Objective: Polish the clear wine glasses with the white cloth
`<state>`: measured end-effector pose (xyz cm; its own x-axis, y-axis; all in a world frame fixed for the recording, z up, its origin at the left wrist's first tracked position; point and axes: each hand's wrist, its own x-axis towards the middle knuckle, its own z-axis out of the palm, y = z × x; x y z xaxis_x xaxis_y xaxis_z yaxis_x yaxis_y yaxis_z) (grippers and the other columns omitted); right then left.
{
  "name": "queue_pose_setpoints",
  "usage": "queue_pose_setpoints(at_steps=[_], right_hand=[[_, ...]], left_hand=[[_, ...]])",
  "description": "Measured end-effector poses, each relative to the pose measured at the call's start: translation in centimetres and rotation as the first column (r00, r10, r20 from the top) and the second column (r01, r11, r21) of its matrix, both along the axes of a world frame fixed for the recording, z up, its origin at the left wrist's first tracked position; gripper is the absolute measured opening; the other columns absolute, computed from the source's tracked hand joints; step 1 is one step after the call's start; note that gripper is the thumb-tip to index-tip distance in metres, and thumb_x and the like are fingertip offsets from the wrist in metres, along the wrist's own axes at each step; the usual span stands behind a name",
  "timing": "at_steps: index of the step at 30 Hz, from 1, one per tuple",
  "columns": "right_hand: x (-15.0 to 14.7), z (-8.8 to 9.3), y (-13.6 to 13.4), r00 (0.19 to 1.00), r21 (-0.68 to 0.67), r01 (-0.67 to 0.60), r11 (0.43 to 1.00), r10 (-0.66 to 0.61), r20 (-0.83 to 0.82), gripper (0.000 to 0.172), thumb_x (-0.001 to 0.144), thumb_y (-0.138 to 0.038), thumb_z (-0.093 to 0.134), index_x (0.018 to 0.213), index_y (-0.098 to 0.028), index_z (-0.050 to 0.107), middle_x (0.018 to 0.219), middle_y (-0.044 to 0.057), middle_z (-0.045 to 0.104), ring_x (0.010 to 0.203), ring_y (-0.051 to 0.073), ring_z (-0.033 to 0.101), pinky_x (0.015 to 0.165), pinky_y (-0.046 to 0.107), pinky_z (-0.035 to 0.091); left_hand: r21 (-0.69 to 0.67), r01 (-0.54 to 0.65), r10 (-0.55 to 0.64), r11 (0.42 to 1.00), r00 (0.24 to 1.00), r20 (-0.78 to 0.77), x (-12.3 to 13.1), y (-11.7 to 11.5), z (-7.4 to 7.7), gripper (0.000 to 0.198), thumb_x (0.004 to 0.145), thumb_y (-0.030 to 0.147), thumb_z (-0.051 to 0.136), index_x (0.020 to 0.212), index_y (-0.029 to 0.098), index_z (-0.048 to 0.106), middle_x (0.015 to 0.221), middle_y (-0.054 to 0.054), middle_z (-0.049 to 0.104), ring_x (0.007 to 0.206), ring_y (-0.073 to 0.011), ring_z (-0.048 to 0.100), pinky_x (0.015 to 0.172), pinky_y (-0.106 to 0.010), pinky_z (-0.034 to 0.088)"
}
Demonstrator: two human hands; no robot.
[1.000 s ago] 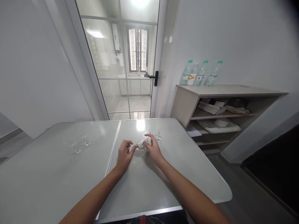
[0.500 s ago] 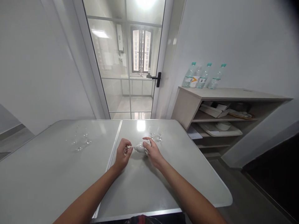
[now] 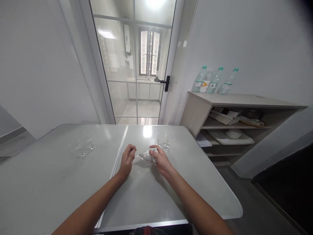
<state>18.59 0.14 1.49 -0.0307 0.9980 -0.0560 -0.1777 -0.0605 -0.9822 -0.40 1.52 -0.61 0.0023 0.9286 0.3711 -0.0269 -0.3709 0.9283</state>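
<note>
A clear stemmed wine glass (image 3: 146,156) lies sideways in the air above the table, its bowl toward the right and its stem toward the left. My right hand (image 3: 159,159) is closed round the bowl, thumb on the near side, and covers the rim. Curled fingers of my left hand (image 3: 128,157) hold the glass at its foot end, which is mostly hidden. Just beyond my right hand, two similar glasses (image 3: 167,143) stand upright. Several more clear glasses (image 3: 83,150) are grouped on the left half of the table, their outlines faint.
The pale table (image 3: 141,202) has a metal seam (image 3: 119,151) running across it. At the right stands a shelf unit (image 3: 198,114) with several plastic bottles (image 3: 212,81) on top and trays inside. A glazed door (image 3: 137,107) is behind the table.
My left hand has shifted slightly left and its fingers have curled more. The bowl shows clearer in my right hand, where something whitish showed before. The view has tilted slightly.
</note>
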Motion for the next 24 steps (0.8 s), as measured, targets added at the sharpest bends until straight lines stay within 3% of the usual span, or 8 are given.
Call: queue_pose_setpoints(at_steps=[3, 5, 8, 11, 16, 19, 21, 24], right_hand=[[-0.1, 0.1, -0.1, 0.998, -0.038, -0.047, 0.998, 0.045, -0.039, 0.048, 0.078, -0.052, 0.075, 0.115, -0.024, 0.060, 0.084, 0.000, 0.061, 0.072, 0.018, 0.057, 0.067, 0.029, 0.045], [0.2, 0.2, -0.4, 0.987, 0.187, -0.058, 0.981, 0.028, 0.157, 0.048, 0.081, -0.047, 0.074, 0.122, -0.026, 0.060, 0.086, 0.000, 0.063, 0.074, 0.018, 0.057, 0.069, 0.029, 0.045], [0.9, 0.2, -0.9, 0.860, 0.500, -0.300, 0.812, 0.004, 0.511, 0.047, 0.087, -0.036, 0.070, 0.132, -0.028, 0.062, 0.083, 0.001, 0.066, 0.070, 0.019, 0.057, 0.071, 0.030, 0.045], [1.2, 0.0, -1.0, 0.764, 0.579, -0.456, 0.676, -0.036, 0.644, 0.035, 0.093, -0.033, 0.062, 0.128, -0.029, 0.068, 0.078, 0.002, 0.068, 0.064, 0.019, 0.055, 0.071, 0.031, 0.043], [0.3, -0.7, -0.1, 0.948, 0.372, 0.040, 0.927, -0.152, 0.278, 0.033, 0.096, -0.046, 0.058, 0.119, -0.025, 0.067, 0.072, -0.001, 0.057, 0.063, 0.017, 0.051, 0.065, 0.028, 0.042], [-0.1, -1.0, 0.5, 0.992, 0.079, 0.086, 0.993, -0.093, 0.091, 0.042, 0.091, -0.055, 0.061, 0.114, -0.021, 0.065, 0.072, -0.002, 0.054, 0.065, 0.017, 0.051, 0.061, 0.027, 0.042], [0.2, -0.9, 0.5, 0.990, 0.128, 0.033, 0.991, -0.051, 0.134, 0.044, 0.088, -0.055, 0.065, 0.117, -0.022, 0.064, 0.082, 0.001, 0.059, 0.073, 0.018, 0.055, 0.066, 0.028, 0.044], [0.9, -0.5, -0.1, 0.931, 0.406, -0.132, 0.904, -0.027, 0.363, 0.051, 0.085, -0.043, 0.074, 0.131, -0.027, 0.060, 0.093, 0.001, 0.064, 0.078, 0.019, 0.057, 0.074, 0.029, 0.046]], left_hand=[[0.138, -0.028, 0.041, 0.990, 0.995, -0.086, -0.5, 0.0, 0.1, 0.030, 0.093, 0.044, 0.060, 0.077, 0.019, 0.056, 0.078, -0.002, 0.049, 0.072, -0.0147, 0.045, 0.064, -0.026, 0.040], [-0.043, -0.075, 0.076, 0.996, 0.997, 0.030, -0.3, 0.6, -0.2, 0.030, 0.092, 0.045, 0.058, 0.078, 0.020, 0.054, 0.073, 0.001, 0.043, 0.063, -0.0123, 0.039, 0.055, -0.024, 0.034], [-0.386, 0.021, 0.052, 0.922, 0.983, 0.176, 0.3, 1.5, -0.8, 0.030, 0.087, 0.047, 0.059, 0.077, 0.020, 0.051, 0.066, 0.005, 0.034, 0.051, -0.0088, 0.026, 0.044, -0.021, 0.017], [-0.441, 0.096, -0.019, 0.892, 0.984, 0.176, 0.7, 1.6, -1.1, 0.032, 0.085, 0.048, 0.061, 0.075, 0.020, 0.050, 0.063, 0.007, 0.032, 0.048, -0.0077, 0.025, 0.043, -0.020, 0.015], [0.042, -0.056, 0.062, 0.998, 0.985, -0.159, 0.4, -0.4, 0.0, 0.025, 0.092, 0.038, 0.060, 0.077, 0.020, 0.049, 0.069, 0.003, 0.042, 0.059, -0.0110, 0.039, 0.055, -0.023, 0.032], [0.257, -0.012, 0.096, 0.966, 0.943, -0.319, 0.2, -1.2, 0.5, 0.018, 0.088, 0.030, 0.063, 0.078, 0.020, 0.053, 0.073, 0.001, 0.048, 0.065, -0.0124, 0.043, 0.063, -0.026, 0.037], [0.199, -0.080, 0.131, 0.977, 0.958, -0.257, 0.3, -1.0, 0.6, 0.016, 0.089, 0.031, 0.061, 0.080, 0.020, 0.053, 0.071, 0.002, 0.046, 0.063, -0.0121, 0.042, 0.060, -0.025, 0.036], [-0.206, -0.117, 0.117, 0.972, 0.993, -0.011, 0.5, 0.2, 0.6, 0.019, 0.090, 0.038, 0.053, 0.082, 0.022, 0.046, 0.068, 0.005, 0.039, 0.051, -0.0094, 0.030, 0.048, -0.023, 0.023]])
